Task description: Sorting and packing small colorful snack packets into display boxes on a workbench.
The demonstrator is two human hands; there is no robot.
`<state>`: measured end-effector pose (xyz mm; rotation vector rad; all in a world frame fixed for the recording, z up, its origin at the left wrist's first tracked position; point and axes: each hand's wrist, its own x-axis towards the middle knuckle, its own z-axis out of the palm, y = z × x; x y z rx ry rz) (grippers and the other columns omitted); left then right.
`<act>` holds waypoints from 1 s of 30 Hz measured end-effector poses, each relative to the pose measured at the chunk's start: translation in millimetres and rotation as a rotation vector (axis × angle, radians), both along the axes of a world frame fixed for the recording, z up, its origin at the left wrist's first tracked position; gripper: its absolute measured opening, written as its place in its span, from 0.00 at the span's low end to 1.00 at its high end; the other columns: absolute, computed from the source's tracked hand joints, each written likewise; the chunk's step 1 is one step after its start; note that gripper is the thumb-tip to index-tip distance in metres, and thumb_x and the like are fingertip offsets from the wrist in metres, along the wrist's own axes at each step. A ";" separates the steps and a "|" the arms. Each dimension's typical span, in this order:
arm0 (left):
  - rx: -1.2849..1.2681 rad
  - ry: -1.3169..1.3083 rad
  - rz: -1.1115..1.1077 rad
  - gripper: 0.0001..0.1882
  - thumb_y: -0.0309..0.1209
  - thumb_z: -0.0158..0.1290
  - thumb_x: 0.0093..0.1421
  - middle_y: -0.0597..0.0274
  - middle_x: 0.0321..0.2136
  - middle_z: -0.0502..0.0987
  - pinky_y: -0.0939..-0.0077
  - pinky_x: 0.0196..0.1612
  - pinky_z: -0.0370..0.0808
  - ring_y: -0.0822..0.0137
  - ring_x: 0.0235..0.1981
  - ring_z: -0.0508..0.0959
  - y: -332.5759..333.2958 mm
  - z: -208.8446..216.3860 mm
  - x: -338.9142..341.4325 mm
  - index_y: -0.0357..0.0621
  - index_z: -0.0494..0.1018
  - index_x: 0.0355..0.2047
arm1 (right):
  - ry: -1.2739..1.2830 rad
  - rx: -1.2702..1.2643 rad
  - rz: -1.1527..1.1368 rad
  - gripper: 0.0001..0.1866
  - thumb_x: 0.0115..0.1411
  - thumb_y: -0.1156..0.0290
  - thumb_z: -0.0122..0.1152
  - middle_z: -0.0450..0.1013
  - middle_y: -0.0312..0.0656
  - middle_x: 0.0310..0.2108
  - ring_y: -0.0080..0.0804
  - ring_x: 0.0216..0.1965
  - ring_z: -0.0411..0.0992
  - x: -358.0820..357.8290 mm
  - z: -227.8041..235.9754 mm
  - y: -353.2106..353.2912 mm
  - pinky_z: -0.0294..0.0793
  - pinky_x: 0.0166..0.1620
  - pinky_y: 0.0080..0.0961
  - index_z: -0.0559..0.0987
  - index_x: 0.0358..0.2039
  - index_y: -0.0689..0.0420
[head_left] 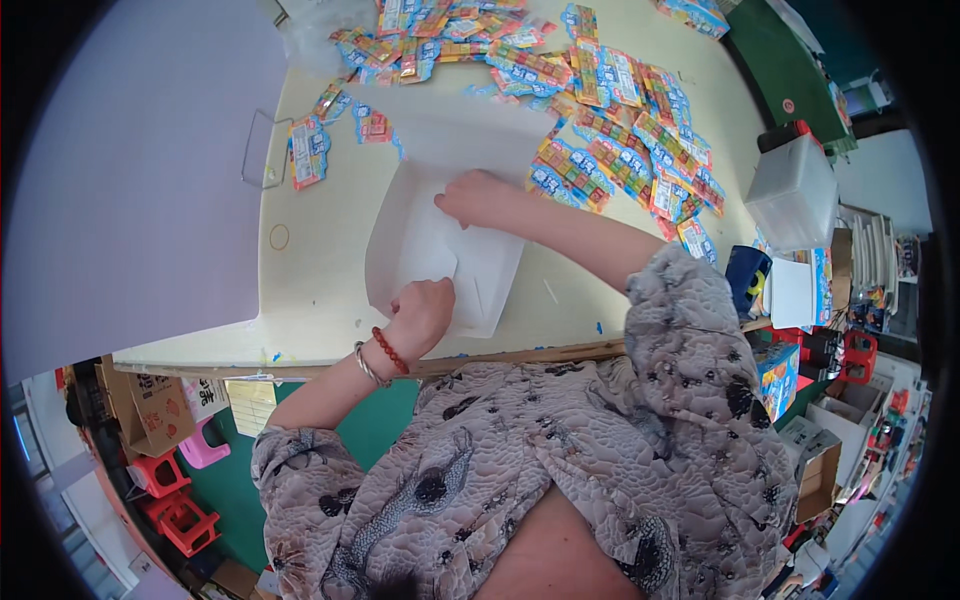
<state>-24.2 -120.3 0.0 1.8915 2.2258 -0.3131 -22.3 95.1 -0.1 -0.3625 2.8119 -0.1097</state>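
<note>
A white cardboard box lies unfolded at its top in front of me, its lid panel leaning away toward the far side. At the near end, my left hand is closed at the box, fingers pinched by a small white flap. My right hand reaches in over the right wall and is curled closed above the box's inside. What its fingers grip, if anything, is hidden.
Many colourful flat candy packets are strewn over the far and right parts of the table. A large pale panel borders the left. A translucent plastic container and a dark blue cup stand at the right.
</note>
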 end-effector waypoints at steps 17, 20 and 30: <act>-0.033 -0.131 -0.041 0.49 0.55 0.54 0.52 0.55 0.69 0.40 0.28 0.57 0.53 0.51 0.69 0.41 21.7 -9.1 -30.5 0.51 0.45 0.67 | 0.456 -0.818 -0.188 0.10 0.55 0.69 0.55 0.75 0.44 0.36 0.40 0.41 0.75 85.8 69.7 6.4 0.75 0.39 0.35 0.79 0.37 0.55; -0.101 -0.122 0.006 0.49 0.56 0.52 0.53 0.56 0.69 0.38 0.24 0.56 0.50 0.50 0.69 0.40 32.8 3.8 -34.7 0.52 0.43 0.68 | 0.957 -0.642 -0.417 0.11 0.51 0.78 0.63 0.75 0.39 0.34 0.41 0.37 0.73 187.4 107.7 64.7 0.73 0.40 0.29 0.79 0.36 0.56; -0.244 -0.226 0.131 0.47 0.53 0.50 0.57 0.54 0.69 0.32 0.25 0.59 0.37 0.50 0.70 0.32 30.6 3.4 -45.9 0.52 0.39 0.69 | 0.681 -0.030 -1.206 0.13 0.47 0.70 0.68 0.70 0.35 0.29 0.28 0.33 0.66 484.2 142.1 332.9 0.64 0.40 0.25 0.76 0.32 0.58</act>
